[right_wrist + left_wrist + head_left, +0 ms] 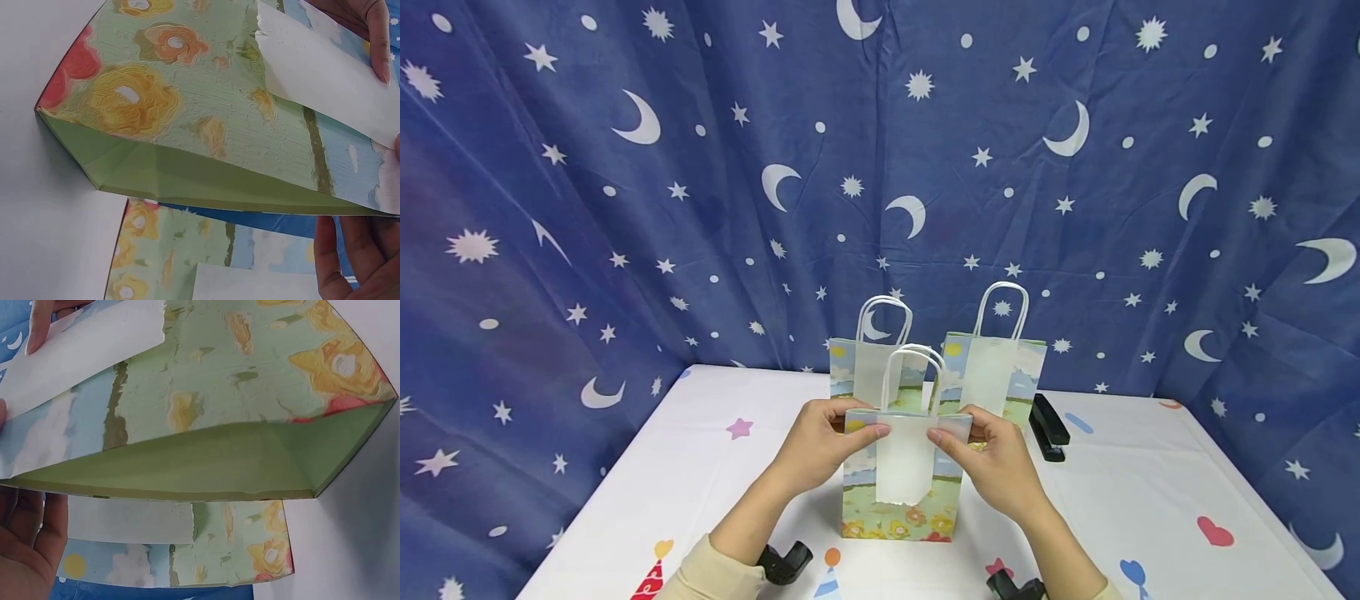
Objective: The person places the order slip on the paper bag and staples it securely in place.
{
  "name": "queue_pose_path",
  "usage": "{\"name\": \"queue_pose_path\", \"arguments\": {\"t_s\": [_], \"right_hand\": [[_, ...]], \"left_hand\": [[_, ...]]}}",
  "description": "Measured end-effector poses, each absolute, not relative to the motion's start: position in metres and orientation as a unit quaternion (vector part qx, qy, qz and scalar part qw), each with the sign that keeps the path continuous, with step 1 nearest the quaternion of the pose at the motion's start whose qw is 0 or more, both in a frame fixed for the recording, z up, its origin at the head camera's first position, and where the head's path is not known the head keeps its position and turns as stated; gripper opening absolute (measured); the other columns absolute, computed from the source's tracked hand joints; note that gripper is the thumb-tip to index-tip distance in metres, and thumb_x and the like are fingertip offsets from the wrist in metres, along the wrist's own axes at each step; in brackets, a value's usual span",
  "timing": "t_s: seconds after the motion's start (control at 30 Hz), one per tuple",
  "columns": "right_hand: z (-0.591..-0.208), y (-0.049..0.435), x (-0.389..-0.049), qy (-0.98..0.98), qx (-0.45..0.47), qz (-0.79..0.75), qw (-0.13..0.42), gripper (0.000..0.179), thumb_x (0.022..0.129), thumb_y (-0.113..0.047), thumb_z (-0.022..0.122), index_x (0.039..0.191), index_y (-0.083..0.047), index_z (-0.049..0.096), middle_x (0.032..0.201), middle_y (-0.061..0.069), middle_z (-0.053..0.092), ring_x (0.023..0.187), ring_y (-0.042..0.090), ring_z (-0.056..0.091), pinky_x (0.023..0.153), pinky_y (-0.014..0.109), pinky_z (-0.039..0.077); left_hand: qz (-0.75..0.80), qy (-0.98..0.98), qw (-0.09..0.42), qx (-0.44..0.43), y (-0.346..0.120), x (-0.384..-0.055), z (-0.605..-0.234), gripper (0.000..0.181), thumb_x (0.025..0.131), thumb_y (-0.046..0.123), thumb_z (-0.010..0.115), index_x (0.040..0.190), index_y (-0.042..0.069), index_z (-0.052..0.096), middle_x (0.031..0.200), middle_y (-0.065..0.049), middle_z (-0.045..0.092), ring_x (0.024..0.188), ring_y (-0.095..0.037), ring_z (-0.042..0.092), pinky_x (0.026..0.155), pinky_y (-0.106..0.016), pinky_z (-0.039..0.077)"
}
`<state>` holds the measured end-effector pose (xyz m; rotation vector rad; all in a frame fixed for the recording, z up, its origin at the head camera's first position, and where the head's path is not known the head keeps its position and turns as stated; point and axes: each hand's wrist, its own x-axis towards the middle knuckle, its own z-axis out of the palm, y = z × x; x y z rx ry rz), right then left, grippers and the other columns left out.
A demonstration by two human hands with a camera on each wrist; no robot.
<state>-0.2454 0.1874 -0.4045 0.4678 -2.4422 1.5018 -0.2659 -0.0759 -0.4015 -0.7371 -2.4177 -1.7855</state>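
Note:
A floral paper gift bag with white twisted handles stands upright at the front of the table. A white paper panel covers the middle of its upper face. My left hand pinches the top left edge, thumb in front and fingers behind. Opposite it, my right hand pinches the top right edge the same way. Both wrist views show the bag's green folded side, narrow at the top and wider toward the base.
Behind stand two matching bags, one at left and one at right. A black stapler lies beside the right one. The white tablecloth has printed shapes, and a blue star-and-moon curtain hangs at the back.

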Motion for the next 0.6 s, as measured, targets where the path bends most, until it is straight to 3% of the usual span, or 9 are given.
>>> {"name": "queue_pose_path", "arguments": {"t_s": [0.6], "right_hand": [[-0.4027,0.1873,-0.2447,-0.830,0.163,0.523,0.108,0.016,0.092,-0.028,0.081,0.094,-0.014,0.073,0.086,-0.001,0.079,0.090,0.011,0.073,0.077,0.028,0.057]], "left_hand": [[-0.579,-0.778,0.032,-0.241,-0.0749,-0.2654,-0.4029,0.016,0.095,0.027,0.077,0.106,0.016,0.081,0.095,-0.005,0.079,0.067,-0.008,0.057,0.063,-0.023,0.049]]}}
